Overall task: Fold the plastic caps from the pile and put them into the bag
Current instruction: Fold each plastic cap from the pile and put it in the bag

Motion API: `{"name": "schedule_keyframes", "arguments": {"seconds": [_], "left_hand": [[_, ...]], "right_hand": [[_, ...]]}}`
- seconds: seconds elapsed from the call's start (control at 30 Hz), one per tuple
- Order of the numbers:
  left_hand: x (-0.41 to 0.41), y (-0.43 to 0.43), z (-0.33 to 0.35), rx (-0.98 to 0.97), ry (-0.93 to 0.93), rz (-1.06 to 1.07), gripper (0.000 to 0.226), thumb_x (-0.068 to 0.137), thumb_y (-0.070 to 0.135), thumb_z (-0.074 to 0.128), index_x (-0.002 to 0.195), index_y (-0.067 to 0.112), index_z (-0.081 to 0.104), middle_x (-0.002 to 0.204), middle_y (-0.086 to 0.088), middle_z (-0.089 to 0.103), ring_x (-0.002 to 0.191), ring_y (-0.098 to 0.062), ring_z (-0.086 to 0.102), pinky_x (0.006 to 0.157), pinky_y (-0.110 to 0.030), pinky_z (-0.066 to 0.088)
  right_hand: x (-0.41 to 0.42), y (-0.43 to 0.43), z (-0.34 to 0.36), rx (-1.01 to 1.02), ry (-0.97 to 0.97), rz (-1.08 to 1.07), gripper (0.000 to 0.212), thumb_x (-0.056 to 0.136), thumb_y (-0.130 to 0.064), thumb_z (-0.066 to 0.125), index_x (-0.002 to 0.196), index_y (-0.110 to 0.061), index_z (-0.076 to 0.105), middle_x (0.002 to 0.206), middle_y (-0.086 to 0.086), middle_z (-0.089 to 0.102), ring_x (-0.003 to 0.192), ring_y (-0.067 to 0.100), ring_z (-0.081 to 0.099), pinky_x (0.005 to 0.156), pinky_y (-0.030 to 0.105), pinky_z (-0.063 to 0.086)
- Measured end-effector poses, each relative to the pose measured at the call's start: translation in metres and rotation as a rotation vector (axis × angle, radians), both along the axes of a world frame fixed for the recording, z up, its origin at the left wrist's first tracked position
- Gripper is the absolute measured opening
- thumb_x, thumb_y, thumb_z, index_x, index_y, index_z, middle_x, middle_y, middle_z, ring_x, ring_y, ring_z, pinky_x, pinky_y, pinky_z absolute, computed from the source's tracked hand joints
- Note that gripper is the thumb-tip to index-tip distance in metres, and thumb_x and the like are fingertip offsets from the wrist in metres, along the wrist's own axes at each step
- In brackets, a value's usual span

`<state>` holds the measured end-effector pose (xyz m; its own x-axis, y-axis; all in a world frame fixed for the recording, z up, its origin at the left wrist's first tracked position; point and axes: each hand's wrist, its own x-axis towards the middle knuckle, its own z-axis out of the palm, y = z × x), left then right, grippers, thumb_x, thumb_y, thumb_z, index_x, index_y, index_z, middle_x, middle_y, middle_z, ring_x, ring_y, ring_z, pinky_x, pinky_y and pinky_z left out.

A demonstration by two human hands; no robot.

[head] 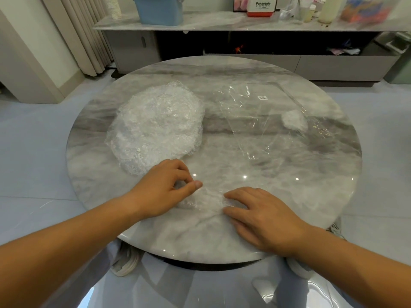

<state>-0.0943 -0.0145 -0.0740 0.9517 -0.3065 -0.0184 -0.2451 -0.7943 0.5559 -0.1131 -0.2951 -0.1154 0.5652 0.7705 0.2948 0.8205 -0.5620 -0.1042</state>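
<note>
Pinching the left end of one plastic cap (204, 200) between thumb and curled fingers of the left hand (164, 187); pressing the right end flat under the spread fingers of the right hand (264, 218), hands apart. Lying crumpled at the near rim, with the long axis running left to right.

Resting on a round table (222, 70) of glossy grey-veined marble:
- pile (155, 125) of clear crinkled caps, heaping into a dome at far left;
- bag (262, 130), clear smooth film, lying flat at far right, well apart from the pile;
- folded cap (293, 118), small white wad, showing inside the bag.

Standing beyond, on a pale tiled floor (33, 141): long marble-topped sideboard (222, 24), pleated curtain (89, 30), blue bin (160, 10).
</note>
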Motion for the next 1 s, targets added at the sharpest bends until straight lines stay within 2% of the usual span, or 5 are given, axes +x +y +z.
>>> {"name": "schedule_keyframes", "arguments": {"seconds": [0.23, 0.43, 0.73, 0.87, 1.0], "left_hand": [[0.0, -0.003, -0.004, 0.099, 0.005, 0.127, 0.035, 0.08, 0.069, 0.062, 0.077, 0.035, 0.07, 0.09, 0.015, 0.058, 0.085, -0.003, 0.057, 0.075, -0.024, 0.05], [-0.005, -0.014, 0.001, 0.203, 0.038, 0.21, 0.053, 0.078, 0.081, 0.052, 0.081, 0.03, 0.062, 0.092, 0.013, 0.051, 0.085, -0.004, 0.051, 0.072, -0.024, 0.046], [-0.011, -0.023, 0.004, 0.279, 0.136, 0.319, 0.079, 0.076, 0.076, 0.065, 0.13, 0.021, 0.046, 0.112, 0.006, 0.058, 0.099, -0.017, 0.06, 0.076, -0.029, 0.045], [-0.011, -0.026, 0.006, 0.217, 0.162, 0.367, 0.063, 0.072, 0.073, 0.071, 0.106, 0.024, 0.051, 0.084, 0.014, 0.054, 0.081, -0.007, 0.055, 0.065, -0.028, 0.042], [-0.012, -0.027, 0.007, 0.154, 0.168, 0.393, 0.051, 0.07, 0.068, 0.076, 0.083, 0.024, 0.052, 0.076, 0.008, 0.059, 0.07, -0.008, 0.055, 0.06, -0.027, 0.04]], "right_hand": [[-0.004, -0.01, 0.0, 0.078, 0.143, -0.027, 0.031, 0.099, -0.032, 0.054, 0.119, -0.014, 0.07, 0.135, 0.013, 0.056, 0.123, 0.029, 0.055, 0.088, 0.041, 0.055], [-0.006, -0.015, -0.004, 0.051, 0.18, -0.075, 0.047, 0.101, -0.04, 0.047, 0.138, -0.014, 0.059, 0.145, 0.001, 0.056, 0.141, 0.019, 0.044, 0.115, 0.032, 0.036], [-0.01, -0.017, 0.007, 0.062, 0.165, -0.093, 0.041, 0.097, -0.044, 0.052, 0.128, -0.02, 0.066, 0.145, 0.002, 0.053, 0.138, 0.02, 0.045, 0.121, 0.033, 0.022], [-0.01, -0.002, 0.027, 0.168, 0.171, -0.141, 0.051, 0.095, -0.045, 0.054, 0.136, -0.015, 0.057, 0.14, -0.001, 0.056, 0.132, 0.017, 0.05, 0.115, 0.031, 0.03], [-0.008, 0.026, 0.04, 0.082, 0.16, -0.085, 0.034, 0.097, -0.045, 0.051, 0.113, -0.021, 0.068, 0.126, -0.004, 0.062, 0.116, 0.016, 0.053, 0.097, 0.029, 0.035]]}}
